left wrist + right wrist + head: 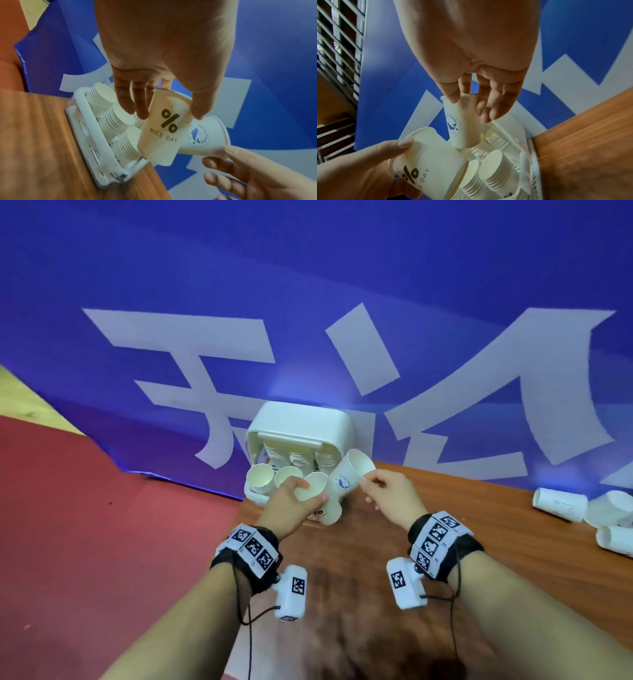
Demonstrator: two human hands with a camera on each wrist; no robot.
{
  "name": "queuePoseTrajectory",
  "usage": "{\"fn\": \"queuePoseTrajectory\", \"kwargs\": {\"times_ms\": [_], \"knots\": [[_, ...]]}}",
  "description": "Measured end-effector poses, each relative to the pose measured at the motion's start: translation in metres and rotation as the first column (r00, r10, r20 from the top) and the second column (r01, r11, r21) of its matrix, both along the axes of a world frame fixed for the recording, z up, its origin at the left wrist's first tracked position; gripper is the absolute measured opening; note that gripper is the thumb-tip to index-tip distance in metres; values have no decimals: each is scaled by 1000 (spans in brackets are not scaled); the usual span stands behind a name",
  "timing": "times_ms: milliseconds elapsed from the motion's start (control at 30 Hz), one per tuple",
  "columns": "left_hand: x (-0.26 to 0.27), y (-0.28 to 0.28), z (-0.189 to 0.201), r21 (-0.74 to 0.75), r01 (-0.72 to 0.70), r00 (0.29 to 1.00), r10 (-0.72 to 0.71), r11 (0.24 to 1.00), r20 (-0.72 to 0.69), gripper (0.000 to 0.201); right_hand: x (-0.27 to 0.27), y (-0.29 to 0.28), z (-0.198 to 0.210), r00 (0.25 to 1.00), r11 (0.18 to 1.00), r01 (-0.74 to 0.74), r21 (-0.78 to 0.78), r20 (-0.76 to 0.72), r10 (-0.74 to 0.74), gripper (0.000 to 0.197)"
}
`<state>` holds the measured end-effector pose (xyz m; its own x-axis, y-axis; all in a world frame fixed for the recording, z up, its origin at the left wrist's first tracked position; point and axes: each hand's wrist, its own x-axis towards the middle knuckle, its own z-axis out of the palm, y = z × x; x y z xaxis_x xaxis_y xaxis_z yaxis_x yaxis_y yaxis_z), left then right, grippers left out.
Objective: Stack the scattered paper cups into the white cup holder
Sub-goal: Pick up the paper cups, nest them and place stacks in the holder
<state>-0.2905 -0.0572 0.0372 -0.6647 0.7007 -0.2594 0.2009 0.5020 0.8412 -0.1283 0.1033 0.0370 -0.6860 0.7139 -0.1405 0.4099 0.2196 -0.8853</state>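
The white cup holder [298,419] [91,129] [523,159] lies on the wooden table against the blue banner, with three stacks of nested paper cups [260,479] [113,119] [491,170] in it. My left hand [294,501] [164,116] grips a "NICE DAY" cup [163,132] [330,513] [426,166] by its rim, just in front of the right-hand stack. My right hand [380,491] [465,106] pinches the rim of a whale-logo cup [349,474] [462,125] [204,136], tilted and touching the left hand's cup.
Several loose white paper cups [561,505] lie on their sides at the table's [479,508] far right. The blue banner [308,285] rises right behind the holder. The table's left edge runs beside the holder, with red floor [85,508] beyond.
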Motion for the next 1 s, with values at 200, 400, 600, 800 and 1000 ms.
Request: {"fn": "queuePoseTrajectory", "kwargs": {"times_ms": [200, 400, 600, 800, 1000], "knots": [[-74, -36, 0, 60, -152, 986, 155, 987, -56, 58, -65, -20, -4, 995, 988, -79, 136, 71, 70, 11], [-131, -40, -14, 119, -241, 961, 254, 963, -109, 49, -102, -23, -2, 990, 968, -130, 217, 84, 114, 14], [-166, -28, -41, 82, -217, 950, 229, 973, -211, 61, -142, -24, -20, 980, 935, -190, 300, 122, 160, 15], [-184, -21, -74, -58, -112, 944, 88, 992, -319, 64, -159, -25, -48, 954, 903, -266, 338, 229, 195, 17], [-186, -16, -98, -117, -49, 937, 5, 992, -349, 78, -169, -26, -70, 874, 826, -416, 380, 419, 247, 24]]}}
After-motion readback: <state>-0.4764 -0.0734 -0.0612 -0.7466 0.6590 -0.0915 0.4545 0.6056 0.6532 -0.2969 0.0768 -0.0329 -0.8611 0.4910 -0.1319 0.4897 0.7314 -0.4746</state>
